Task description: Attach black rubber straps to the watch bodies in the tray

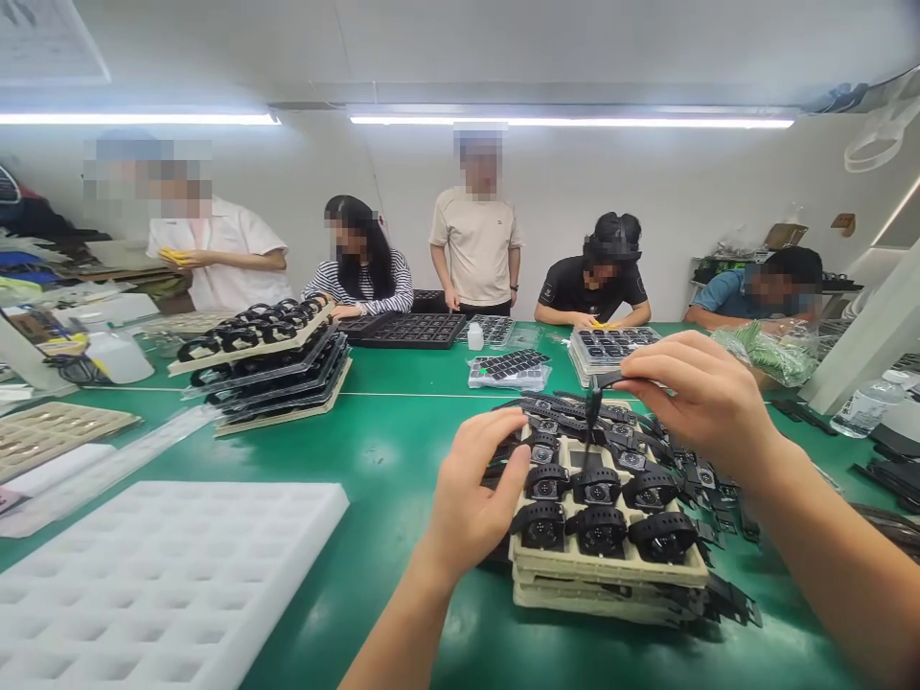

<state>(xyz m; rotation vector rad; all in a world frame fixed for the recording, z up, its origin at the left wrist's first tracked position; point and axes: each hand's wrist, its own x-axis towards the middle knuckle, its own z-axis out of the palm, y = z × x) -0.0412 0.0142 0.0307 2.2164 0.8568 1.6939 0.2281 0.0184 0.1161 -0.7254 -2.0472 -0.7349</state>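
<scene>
Head view: take the beige tray [610, 572] on the green bench [380, 465] as the dial's centre; it tops a low stack, and its near compartments hold black watches [599, 532] with their straps looped over them. At one o'clock, the right hand [701, 391] has its grip pinched, thumb against fingers, on one end of a black strap [593, 412], which hangs down over the tray's twelve o'clock side; whether its lower end touches anything is too blurred to tell. At nine o'clock, the left hand [474, 489] has its grip spread, thumb and fingers apart, just beside the watches on that edge; I cannot tell if it touches them. More watches lie loosely at three o'clock, by the tray's side. Farther out, a white foam tray [316, 503] lies between eight and nine, and a tilted stack of watch-filled trays [280, 407] stands between nine and ten. A small white bottle [475, 337] is at eleven, a stack of clear-topped trays [584, 367] at twelve, and a water bottle [868, 407] between two and three. Across the bench, five people sit or stand from ten to two.
</scene>
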